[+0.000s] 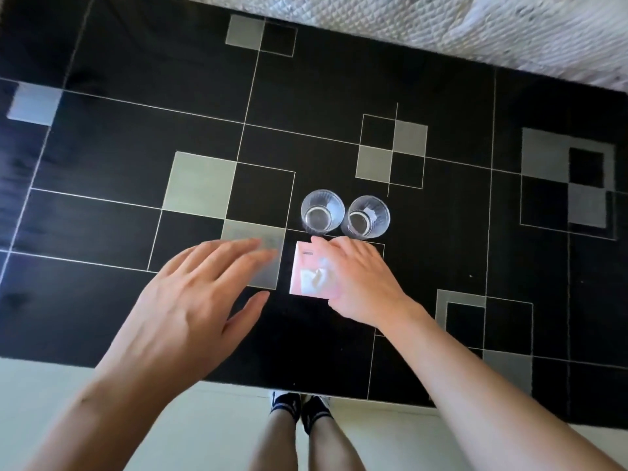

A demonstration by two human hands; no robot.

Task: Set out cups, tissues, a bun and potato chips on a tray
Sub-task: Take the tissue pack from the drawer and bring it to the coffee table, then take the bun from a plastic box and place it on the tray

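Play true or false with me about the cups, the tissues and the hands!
1. Two clear cups, left cup and right cup, stand side by side. True.
2. The right hand rests on the pink tissue pack. True.
3. The cups lie tipped over. False: both stand upright.
4. The left hand holds a cup. False: it is open and holds nothing.
5. The tissue pack lies nearer the person than the cups. True.

Both hands (190, 300) (360, 280) outstretched, palms down, fingers spread

Black grid-patterned table (136, 130), pale floor (221, 419), white quilted fabric (441, 25).
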